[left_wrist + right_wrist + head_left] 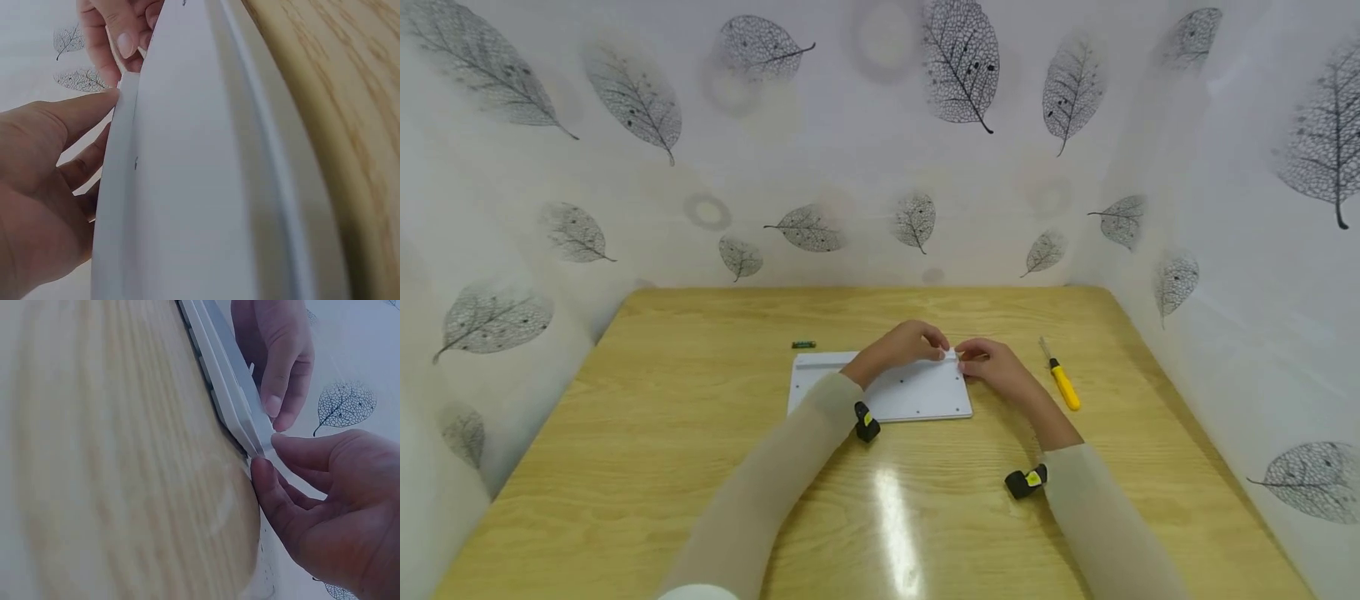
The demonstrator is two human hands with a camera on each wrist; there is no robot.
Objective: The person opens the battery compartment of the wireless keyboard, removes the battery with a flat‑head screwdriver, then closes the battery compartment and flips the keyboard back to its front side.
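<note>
A white keyboard (925, 396) lies face down on the table, its back with small screws turned up; in the right wrist view keys show along its lower edge (206, 369). My left hand (908, 343) reaches over it and holds the raised ridge on the far long side, near the right end. At the far right corner, my right hand (996, 364) pinches the keyboard's end between thumb and fingers. The two hands' fingertips are close together. In the left wrist view the left thumb rests against the ridge (119, 181), and the other fingertips are partly hidden behind it.
A yellow-handled screwdriver (1063, 383) lies to the right of the right hand. Beyond the keyboard's far left corner is a small green battery (803, 344). The wooden table (662, 433) meets leaf-patterned walls (850, 167) at the back and sides.
</note>
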